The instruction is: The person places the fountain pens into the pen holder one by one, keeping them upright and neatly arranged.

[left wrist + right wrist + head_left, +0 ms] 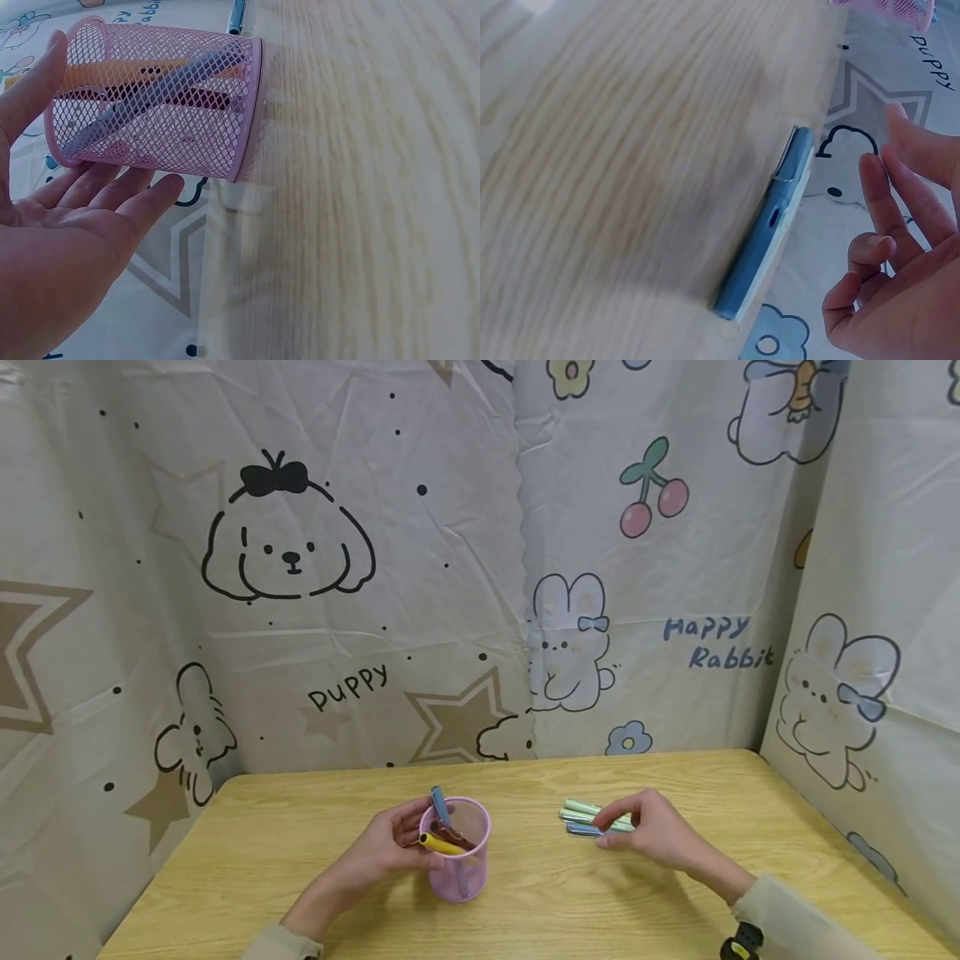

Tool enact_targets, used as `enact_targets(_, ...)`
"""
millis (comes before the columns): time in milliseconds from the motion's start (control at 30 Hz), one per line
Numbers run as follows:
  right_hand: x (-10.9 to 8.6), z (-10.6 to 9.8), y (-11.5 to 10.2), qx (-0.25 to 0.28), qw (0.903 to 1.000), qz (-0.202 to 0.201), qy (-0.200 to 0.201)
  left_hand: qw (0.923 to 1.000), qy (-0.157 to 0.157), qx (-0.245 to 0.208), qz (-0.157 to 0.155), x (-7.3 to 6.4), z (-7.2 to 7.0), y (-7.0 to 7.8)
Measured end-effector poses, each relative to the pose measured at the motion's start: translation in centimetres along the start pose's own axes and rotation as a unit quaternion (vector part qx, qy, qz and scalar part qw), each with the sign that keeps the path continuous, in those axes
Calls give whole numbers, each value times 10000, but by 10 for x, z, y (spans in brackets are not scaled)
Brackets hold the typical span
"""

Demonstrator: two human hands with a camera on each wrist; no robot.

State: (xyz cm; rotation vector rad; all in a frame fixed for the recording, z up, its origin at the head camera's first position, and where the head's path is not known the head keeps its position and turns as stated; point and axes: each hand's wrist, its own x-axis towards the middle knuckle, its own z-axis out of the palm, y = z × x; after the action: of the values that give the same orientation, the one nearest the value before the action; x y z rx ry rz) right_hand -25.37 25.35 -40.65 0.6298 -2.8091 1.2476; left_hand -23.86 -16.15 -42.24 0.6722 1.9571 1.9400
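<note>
A pink mesh pen holder point(459, 888) stands upright on the table, and my left hand point(386, 846) grips its side between thumb and fingers. Inside it lean a blue pen point(441, 807), a yellow pen point(442, 844) and a dark brown pen point(452, 835); the mesh shows them in the left wrist view. My right hand point(654, 831) hovers over a small row of pens, its fingers loosely bent with nothing between them. That row has a blue pen point(761, 232) in front and light green pens point(579, 807) behind, partly hidden by the fingers.
The wood-grain table point(315, 814) is bordered at the back and sides by a printed cloth point(450, 543) with puppy and rabbit drawings. A black wristband point(742, 941) shows at my right sleeve point(795, 914).
</note>
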Motion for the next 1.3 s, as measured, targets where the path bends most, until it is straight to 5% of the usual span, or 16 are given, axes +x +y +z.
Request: enact_targets(1300, 0, -6, 31, -909, 9958, -119, 43, 9997, 106, 137, -183, -1, 0, 3)
